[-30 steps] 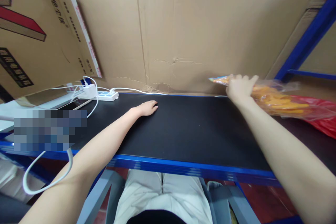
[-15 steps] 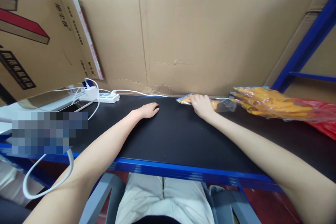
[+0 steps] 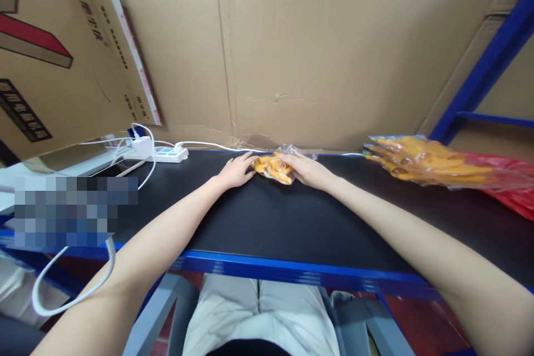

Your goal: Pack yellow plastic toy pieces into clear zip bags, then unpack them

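Now that the right hand (image 3: 309,171) has slid further left, the bag (image 3: 273,168), clear with orange contents, lies between the two hands on the worktop (image 3: 292,228). The right hand holds it, fingers over its right end and thumb low along the near side; clear film pokes out just behind those fingers. The left hand (image 3: 237,171), bare on the worktop a moment ago, now has its thumb and fingers parted at the bag's left edge; whether it grips or merely touches, I cannot tell. The change seems to turn one-handed carrying into handling by both hands.

Well to the right of the right hand, more bags (image 3: 421,160) with orange contents lie where they did, next to red plastic (image 3: 511,178). Beyond the left hand, to its left, sits a power strip (image 3: 169,154); cardboard (image 3: 325,55) stands behind both hands.
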The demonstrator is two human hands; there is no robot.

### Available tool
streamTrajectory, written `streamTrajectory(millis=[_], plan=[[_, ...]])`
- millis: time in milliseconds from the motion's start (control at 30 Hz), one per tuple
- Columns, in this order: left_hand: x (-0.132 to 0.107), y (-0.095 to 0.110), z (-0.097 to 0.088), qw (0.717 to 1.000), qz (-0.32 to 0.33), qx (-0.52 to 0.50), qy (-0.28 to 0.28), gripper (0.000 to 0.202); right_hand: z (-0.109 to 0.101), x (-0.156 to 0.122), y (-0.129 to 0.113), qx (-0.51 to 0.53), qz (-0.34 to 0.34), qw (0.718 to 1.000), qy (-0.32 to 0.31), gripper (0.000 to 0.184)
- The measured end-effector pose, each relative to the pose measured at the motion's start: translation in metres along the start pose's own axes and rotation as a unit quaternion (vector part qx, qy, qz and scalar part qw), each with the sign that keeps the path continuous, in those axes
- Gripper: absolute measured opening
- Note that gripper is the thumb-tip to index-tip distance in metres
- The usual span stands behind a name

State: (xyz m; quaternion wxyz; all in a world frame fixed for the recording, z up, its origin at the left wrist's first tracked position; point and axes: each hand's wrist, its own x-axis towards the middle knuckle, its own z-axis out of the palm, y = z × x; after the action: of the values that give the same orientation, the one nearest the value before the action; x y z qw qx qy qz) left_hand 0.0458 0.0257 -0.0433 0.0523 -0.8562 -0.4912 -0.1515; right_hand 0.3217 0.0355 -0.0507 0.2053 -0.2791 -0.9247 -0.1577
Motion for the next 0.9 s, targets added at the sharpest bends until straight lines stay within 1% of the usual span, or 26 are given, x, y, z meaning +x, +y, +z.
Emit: streamTrajectory(millis=[100, 133, 200, 267, 333, 400, 433, 500, 600, 733, 900], plan=[[0.0, 0.007, -0.004, 1.0, 0.013, 0.021, -0.004, 0.039, 0.001, 0.0, 0.001, 0.012, 0.043, 0.999, -0.008, 0.055], [0.0, 0.009, -0.005, 1.0, 0.009, 0.029, 0.0, 0.036, 0.0, 0.0, 0.001, 0.016, 0.056, 0.998, -0.01, 0.056], [0.0, 0.013, -0.005, 0.999, -0.003, 0.049, 0.012, 0.034, -0.002, -0.001, 0.0, 0.027, 0.072, 0.997, -0.015, 0.057], [0.0, 0.017, -0.005, 0.998, -0.011, 0.061, 0.024, 0.036, -0.005, -0.002, -0.002, 0.04, 0.064, 0.997, -0.009, 0.062], [-0.001, 0.019, -0.005, 0.998, -0.012, 0.059, 0.034, 0.034, -0.009, -0.002, -0.005, 0.046, 0.036, 0.998, 0.0, 0.07], [-0.001, 0.019, -0.004, 0.998, -0.009, 0.05, 0.044, 0.033, -0.013, -0.001, -0.007, 0.037, 0.0, 0.999, 0.002, 0.073], [-0.001, 0.018, -0.004, 0.998, -0.006, 0.046, 0.05, 0.033, -0.015, -0.001, -0.009, 0.028, -0.018, 0.999, -0.002, 0.071], [0.0, 0.016, -0.002, 0.997, 0.005, 0.045, 0.067, 0.032, -0.015, 0.0, -0.01, 0.009, -0.05, 0.999, -0.008, 0.059], [0.002, 0.013, 0.0, 0.992, 0.032, 0.056, 0.109, 0.028, -0.012, 0.0, -0.01, -0.003, -0.065, 0.998, 0.015, 0.045], [0.006, 0.011, 0.002, 0.983, 0.076, 0.064, 0.153, 0.023, -0.006, -0.003, -0.006, 0.006, -0.038, 0.998, 0.053, 0.039], [0.007, 0.009, 0.001, 0.976, 0.123, 0.027, 0.177, 0.021, -0.001, -0.003, -0.001, 0.017, 0.0, 0.999, 0.049, 0.04]])
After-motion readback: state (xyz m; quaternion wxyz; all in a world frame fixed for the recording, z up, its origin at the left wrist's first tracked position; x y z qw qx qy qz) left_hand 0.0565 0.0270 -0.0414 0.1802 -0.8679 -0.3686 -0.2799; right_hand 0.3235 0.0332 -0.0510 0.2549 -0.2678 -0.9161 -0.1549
